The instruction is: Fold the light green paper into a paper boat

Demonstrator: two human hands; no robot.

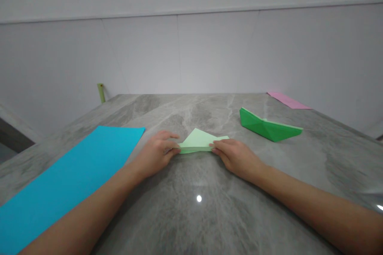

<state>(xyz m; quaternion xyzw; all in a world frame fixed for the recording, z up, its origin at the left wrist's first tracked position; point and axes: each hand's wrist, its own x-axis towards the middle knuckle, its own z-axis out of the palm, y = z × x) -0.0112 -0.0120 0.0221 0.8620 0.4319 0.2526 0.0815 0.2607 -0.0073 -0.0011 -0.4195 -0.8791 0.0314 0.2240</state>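
A pale green folded paper (200,141) lies on the grey marble table (197,223), shaped like a triangle with a thick folded near edge. My left hand (156,153) pinches its left end with fingers curled. My right hand (235,155) pinches its right end the same way. Both forearms reach in from the near edge.
A blue sheet of paper (72,179) lies flat at the left. A dark green folded paper boat (267,126) sits at the right, a pink sheet (287,100) behind it at the far edge. A small green object (101,92) stands at the far left corner. A white wall runs behind.
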